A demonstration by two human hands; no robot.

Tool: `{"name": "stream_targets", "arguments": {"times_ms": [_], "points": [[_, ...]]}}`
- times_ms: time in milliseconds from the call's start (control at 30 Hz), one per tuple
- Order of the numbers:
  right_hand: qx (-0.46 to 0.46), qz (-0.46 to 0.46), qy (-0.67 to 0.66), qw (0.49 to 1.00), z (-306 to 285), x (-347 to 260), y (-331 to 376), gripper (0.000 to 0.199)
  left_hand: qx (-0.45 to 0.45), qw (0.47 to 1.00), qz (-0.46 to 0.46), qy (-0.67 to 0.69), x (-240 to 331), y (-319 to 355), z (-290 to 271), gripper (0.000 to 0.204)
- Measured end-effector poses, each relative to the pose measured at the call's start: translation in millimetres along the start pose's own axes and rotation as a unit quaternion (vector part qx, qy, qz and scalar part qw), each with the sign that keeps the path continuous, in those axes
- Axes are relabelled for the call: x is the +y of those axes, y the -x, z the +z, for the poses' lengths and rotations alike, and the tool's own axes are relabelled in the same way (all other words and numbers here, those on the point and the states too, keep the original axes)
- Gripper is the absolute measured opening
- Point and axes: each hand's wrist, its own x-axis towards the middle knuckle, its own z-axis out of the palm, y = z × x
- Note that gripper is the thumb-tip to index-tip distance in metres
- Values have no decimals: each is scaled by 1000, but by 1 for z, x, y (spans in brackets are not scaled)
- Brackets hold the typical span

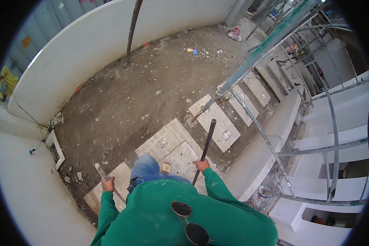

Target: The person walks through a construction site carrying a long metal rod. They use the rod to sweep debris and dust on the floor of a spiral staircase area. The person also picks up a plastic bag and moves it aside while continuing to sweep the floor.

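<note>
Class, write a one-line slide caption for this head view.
On concrete stair treads, the right hand grips a dark metal pipe while the left hand holds a trowel.

A building site: bare grey concrete stair treads (211, 119) climb from a rubble-strewn dirt floor (127, 94), flanked by grey metal scaffold poles (258, 51) and unfinished white plastered walls (86, 37).

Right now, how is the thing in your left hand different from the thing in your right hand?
The dark pole in the right hand is long, round and nearly upright. The flat metal bar in the left hand is short, pale and tilted. The pole rises well above its hand, while the bar sticks out only a little. Both are slim tools held over the stair treads.
</note>
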Motion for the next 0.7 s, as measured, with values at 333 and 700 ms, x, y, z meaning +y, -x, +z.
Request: {"name": "stream_targets", "arguments": {"times_ms": [333,700], "points": [[147,-11,107,983,-2,-163,-176,32,25,989,53,-136,113,-300,133,35],[175,60,83,979,18,-283,-300,39,-179,972,85,-128,420,-477,316,24]]}}
